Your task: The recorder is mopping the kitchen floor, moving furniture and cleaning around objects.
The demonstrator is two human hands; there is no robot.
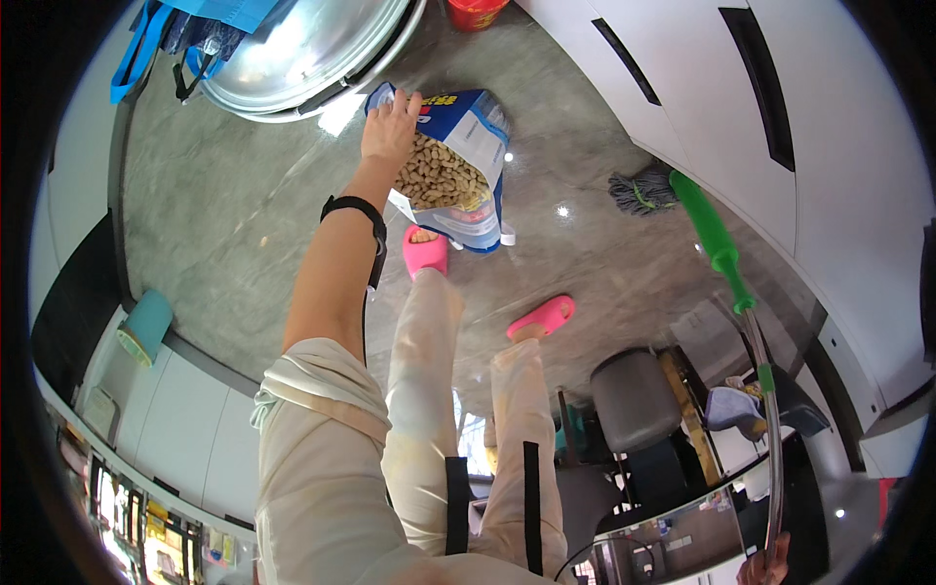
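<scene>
My left hand [393,130] grips the upper left edge of a blue and white plastic bag [479,139], with its fingers over the rim. Tan pieces that look like unshelled peanuts [439,175] show in the bag's middle. The bag is on or just above the floor, in front of my pink slippers [425,252]. At the lower right picture edge, my right hand [764,563] is closed around the metal pole of a mop [774,439]; part of this hand is cut off. The mop's green sleeve [706,219] and grey strands [640,194] lie beside the white cabinets.
A large metal basin or lid [314,51] lies top left by a blue bag [227,11]. A red container [475,11] stands beyond. White cabinets [702,95] run along the right. A teal bin [146,325] is at left, and a grey chair [635,398] is lower right.
</scene>
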